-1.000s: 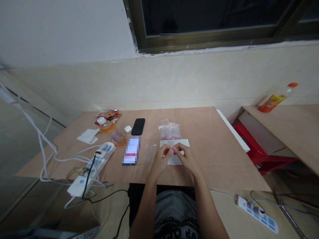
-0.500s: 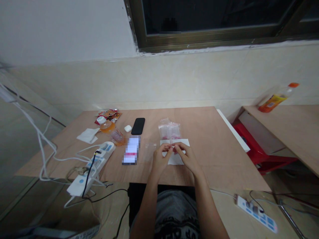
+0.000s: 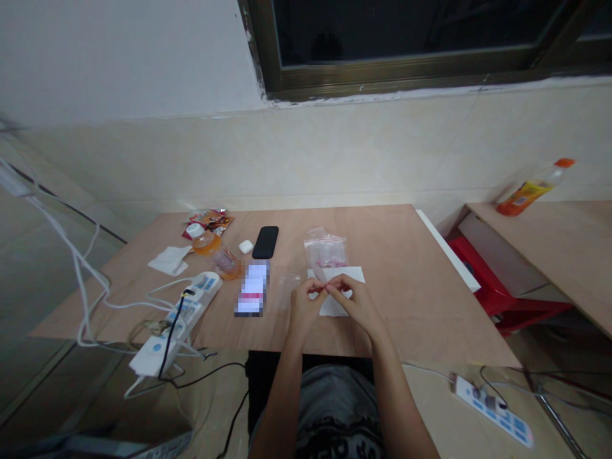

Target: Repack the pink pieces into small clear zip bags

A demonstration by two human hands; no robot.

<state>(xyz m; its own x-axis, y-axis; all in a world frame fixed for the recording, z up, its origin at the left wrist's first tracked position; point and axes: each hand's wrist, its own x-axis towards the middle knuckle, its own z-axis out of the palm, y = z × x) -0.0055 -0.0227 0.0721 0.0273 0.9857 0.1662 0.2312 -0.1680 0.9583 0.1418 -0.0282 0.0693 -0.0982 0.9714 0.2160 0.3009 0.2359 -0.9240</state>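
Note:
My left hand (image 3: 305, 302) and my right hand (image 3: 350, 298) meet fingertip to fingertip over a sheet of white paper (image 3: 338, 308). Both are closed in a pinch on a small clear plastic bag (image 3: 319, 273), whose see-through end slants up between the fingers. What the bag holds is hidden by my fingers. Just beyond the paper lies a stack of clear zip bags (image 3: 329, 247) with small pinkish-red bits along the near edge. Another clear bag (image 3: 289, 284) lies flat to the left of my left hand.
Left on the wooden table (image 3: 411, 306) are a lit phone (image 3: 252, 290), a black phone (image 3: 265, 242), a white case (image 3: 245, 247), an orange drink bottle (image 3: 215, 254), a tissue (image 3: 170, 260), wrappers (image 3: 215, 220) and a cabled power strip (image 3: 176, 322). Another bottle (image 3: 530, 190) leans right.
My fingertips have drawn closer together, and the red patch once visible between them is now covered. The clear bag's end now tilts up and to the left.

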